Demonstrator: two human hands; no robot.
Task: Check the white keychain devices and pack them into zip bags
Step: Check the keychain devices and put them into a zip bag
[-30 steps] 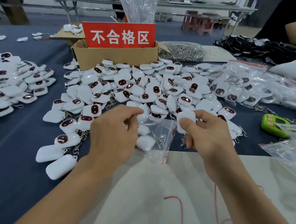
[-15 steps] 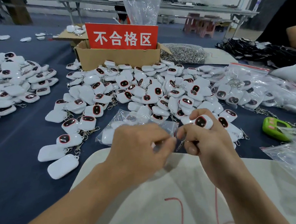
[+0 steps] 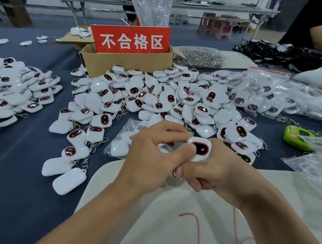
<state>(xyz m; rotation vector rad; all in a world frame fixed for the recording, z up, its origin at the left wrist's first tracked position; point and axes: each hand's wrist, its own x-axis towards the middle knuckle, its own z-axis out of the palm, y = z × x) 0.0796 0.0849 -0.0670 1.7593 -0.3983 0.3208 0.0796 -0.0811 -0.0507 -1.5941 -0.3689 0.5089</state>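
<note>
White device (image 3: 201, 150) sits pinched between left hand (image 3: 152, 158) and curled right hand (image 3: 217, 173); bag (image 3: 117, 144) lies half hidden behind them.

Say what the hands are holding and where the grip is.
Both hold one white keychain device: the right hand cups its lower end from beneath, and the left hand pinches its left edge with thumb and forefinger.

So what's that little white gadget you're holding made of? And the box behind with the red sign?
The gadget looks like hard, glossy plastic: its white shell is smooth and a bit shiny, with a dark window. The box looks like plain brown cardboard, matte, with folded flaps.
</note>
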